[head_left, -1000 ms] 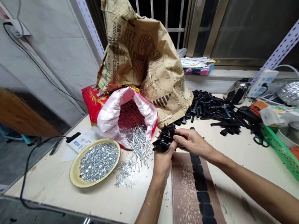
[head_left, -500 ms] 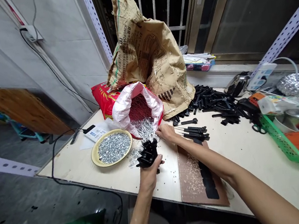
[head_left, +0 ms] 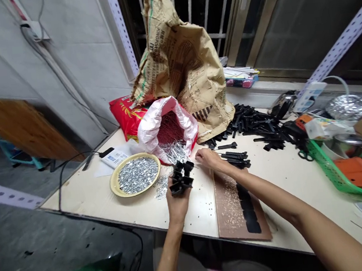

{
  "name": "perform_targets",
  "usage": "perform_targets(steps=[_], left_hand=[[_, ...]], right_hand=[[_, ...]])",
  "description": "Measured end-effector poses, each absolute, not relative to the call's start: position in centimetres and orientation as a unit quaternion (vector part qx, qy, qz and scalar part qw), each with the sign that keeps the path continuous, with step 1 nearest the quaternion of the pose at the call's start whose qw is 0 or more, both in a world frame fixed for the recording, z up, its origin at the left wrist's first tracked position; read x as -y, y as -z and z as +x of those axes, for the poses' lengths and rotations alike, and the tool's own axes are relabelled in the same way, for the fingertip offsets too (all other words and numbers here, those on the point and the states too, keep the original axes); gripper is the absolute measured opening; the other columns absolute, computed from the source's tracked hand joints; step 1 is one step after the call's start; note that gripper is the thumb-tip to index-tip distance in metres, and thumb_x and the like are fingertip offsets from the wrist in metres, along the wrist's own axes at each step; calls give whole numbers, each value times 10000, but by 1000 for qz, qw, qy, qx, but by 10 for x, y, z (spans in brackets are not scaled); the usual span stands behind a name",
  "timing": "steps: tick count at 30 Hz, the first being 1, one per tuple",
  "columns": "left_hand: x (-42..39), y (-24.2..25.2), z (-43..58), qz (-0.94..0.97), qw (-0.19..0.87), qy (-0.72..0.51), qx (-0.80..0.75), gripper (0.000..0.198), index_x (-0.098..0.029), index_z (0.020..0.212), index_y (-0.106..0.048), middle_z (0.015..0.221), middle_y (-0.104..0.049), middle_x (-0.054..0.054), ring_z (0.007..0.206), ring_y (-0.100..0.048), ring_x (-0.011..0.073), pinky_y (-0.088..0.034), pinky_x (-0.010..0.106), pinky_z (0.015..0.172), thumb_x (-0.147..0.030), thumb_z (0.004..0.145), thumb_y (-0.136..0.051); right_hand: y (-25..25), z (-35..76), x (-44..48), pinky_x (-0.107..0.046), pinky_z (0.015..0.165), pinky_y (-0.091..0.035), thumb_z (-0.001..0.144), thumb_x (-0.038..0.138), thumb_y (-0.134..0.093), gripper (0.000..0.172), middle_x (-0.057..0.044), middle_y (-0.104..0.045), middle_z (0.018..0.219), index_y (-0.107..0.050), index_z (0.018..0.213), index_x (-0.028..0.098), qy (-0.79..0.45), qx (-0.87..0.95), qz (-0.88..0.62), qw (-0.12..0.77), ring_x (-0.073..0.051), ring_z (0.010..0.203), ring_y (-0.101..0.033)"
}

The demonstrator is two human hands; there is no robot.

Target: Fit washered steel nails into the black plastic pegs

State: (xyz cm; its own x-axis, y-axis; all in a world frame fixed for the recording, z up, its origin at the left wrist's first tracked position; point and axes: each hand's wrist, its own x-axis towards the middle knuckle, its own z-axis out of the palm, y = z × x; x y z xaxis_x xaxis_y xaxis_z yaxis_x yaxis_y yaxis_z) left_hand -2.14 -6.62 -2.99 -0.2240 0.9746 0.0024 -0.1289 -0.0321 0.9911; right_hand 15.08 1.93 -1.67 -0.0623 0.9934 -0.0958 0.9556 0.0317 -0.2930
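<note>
My left hand (head_left: 177, 203) is closed around a bunch of black plastic clips (head_left: 181, 177), held upright above the table's front. My right hand (head_left: 208, 158) reaches forward to the loose silver nails (head_left: 174, 152) spilling from a red and white bag (head_left: 166, 126); its fingers are curled at the nails, and whether they hold one I cannot make out. Just right of that hand lie a few black clips with nails in them (head_left: 236, 159).
A yellow plate of small silver washers (head_left: 136, 179) sits left of the nails. Behind stand a tall brown paper sack (head_left: 181, 63) and a heap of black clips (head_left: 259, 126). A brown board (head_left: 237, 205) lies at the front, a green basket (head_left: 344, 172) at right.
My hands have separated: the left drew the clip bunch back toward me, the right went forward to the nails. The view has pulled back from the table.
</note>
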Motion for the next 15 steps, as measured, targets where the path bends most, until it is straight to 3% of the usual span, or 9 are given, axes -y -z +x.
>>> perform_targets(steps=[5, 11, 15], left_hand=[[10, 23, -8, 552, 272, -476, -628, 366, -195, 981, -589, 874, -668, 67, 898, -631, 273, -463, 387, 833, -206, 632, -699], [-42, 15, 0, 542, 135, -377, -739, 454, -84, 1143, -509, 1091, -601, 212, 1062, -562, 352, -441, 466, 881, -242, 735, -631], [-59, 17, 2, 544, 109, -348, -756, 490, -47, 1175, -478, 1141, -564, 264, 1112, -520, 388, -398, 513, 926, -234, 745, -621]], right_hand=[[5, 195, 14, -228, 761, -380, 940, 328, -404, 262, -38, -641, 1091, -629, 1035, 233, -90, 691, -709, 109, -161, 977, -581], [2, 276, 35, -248, 697, -366, 936, 302, -391, 269, -50, -657, 1033, -638, 996, 217, -54, 621, -772, 127, -185, 934, -588], [12, 302, 39, -247, 656, -355, 929, 301, -397, 266, -42, -676, 968, -649, 943, 217, -59, 602, -785, 136, -180, 871, -604]])
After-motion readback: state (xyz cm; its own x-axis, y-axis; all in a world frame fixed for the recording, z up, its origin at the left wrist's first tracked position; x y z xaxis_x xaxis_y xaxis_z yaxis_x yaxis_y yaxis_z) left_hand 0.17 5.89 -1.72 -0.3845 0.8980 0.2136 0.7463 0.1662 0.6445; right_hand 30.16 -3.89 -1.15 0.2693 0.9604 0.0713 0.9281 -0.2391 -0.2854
